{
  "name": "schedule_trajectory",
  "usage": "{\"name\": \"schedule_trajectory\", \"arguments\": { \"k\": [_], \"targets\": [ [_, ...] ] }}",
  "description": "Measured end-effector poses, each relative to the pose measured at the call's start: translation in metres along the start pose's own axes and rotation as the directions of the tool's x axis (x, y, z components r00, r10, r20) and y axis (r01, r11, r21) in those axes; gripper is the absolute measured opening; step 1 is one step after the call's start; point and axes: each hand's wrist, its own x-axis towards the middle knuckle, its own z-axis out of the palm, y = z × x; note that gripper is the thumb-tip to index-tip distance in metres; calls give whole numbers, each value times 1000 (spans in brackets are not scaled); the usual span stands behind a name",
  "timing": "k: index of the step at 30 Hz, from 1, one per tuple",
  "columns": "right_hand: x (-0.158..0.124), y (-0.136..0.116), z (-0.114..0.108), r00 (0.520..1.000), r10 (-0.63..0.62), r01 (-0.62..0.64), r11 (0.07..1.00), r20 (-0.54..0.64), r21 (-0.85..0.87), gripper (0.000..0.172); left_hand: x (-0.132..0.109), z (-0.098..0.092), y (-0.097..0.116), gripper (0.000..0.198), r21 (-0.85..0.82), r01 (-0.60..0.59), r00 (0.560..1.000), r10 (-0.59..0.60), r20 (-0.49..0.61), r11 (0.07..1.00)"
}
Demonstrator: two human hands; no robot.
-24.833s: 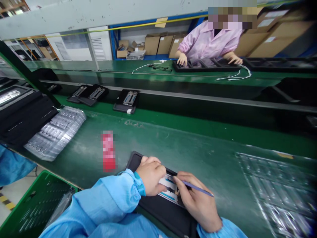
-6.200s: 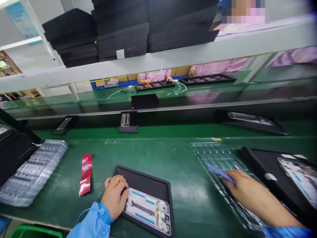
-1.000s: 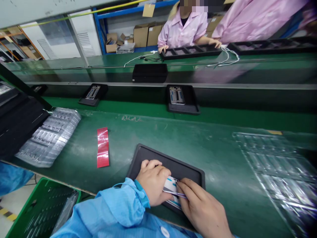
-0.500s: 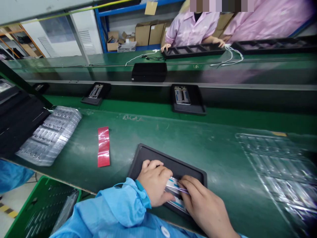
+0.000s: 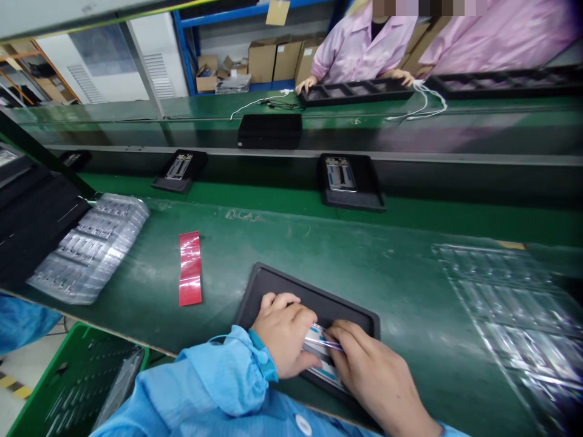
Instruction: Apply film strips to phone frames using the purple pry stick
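In the head view, my left hand (image 5: 283, 342) and right hand (image 5: 373, 370) are together, nearly touching over a phone frame (image 5: 321, 355). It lies in the near right part of a black tray (image 5: 310, 291), close to the front edge of the green tabletop (image 5: 387, 267). The left hand presses on the frame, while the right pinches a thin blue strip (image 5: 330, 344) against it. My hands hide most of the frame, so I cannot tell how much is done or left. A red strip (image 5: 190, 268) lies beside the tray, and clear plastic trays (image 5: 505, 315) lie to the right.
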Motion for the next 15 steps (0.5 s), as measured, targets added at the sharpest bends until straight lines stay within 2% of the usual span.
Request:
{"name": "schedule_trajectory", "arguments": {
  "k": [11,15],
  "targets": [
    [-20,-6,5,1000,8,-9,999,-27,-36,27,0,0,-1,62,12,-11,1000,11,1,1000],
    [-21,-12,7,1000,17,-17,999,5,-42,28,0,1,-1,64,7,-1,1000,1,-10,1000]
  ]
}}
